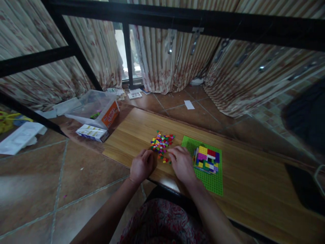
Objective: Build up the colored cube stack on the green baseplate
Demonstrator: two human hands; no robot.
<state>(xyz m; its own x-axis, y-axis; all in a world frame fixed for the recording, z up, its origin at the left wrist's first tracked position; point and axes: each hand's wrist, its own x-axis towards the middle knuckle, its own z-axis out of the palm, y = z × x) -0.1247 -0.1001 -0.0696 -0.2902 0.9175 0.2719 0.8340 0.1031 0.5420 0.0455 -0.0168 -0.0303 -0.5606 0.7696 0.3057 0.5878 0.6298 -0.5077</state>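
Clock is centred on the brick pile, 12 = away from the wearer.

Pile of small toy bricks (161, 143): loose on the wooden table (254, 173), mixed colours (red, yellow, green, purple, orange, white). Main clump is tight, with a few strays at 6 near the table edge.

Left hand (142, 165): at 7-8, just beside the pile. Fingers curled in, thumb up against the index finger. Can't tell if a brick is in there; the fingertips are too small and dim.

Right hand (182, 163): at 4, between the pile and the green plate. Fingers bent, thumb and index pointing back at the pile's near side. Whether they have hold of a brick: can't tell.

Green plate (211, 183): at 3-4, studded, flat on the table. Carries a block build (207, 160), several layers high, multicoloured, top patchy with yellow, red, magenta, blue and white. Build sits inside the plate's edges, bare studs around it.

Clear bin (100, 101): at 10, past the table's end, orange label on one end, some green pieces inside. Small carton (91, 132) just this side of it, at 9-10.

White paper (189, 104): at 1, on the floor tiles. Striped curtains (154, 57) hang across 12.
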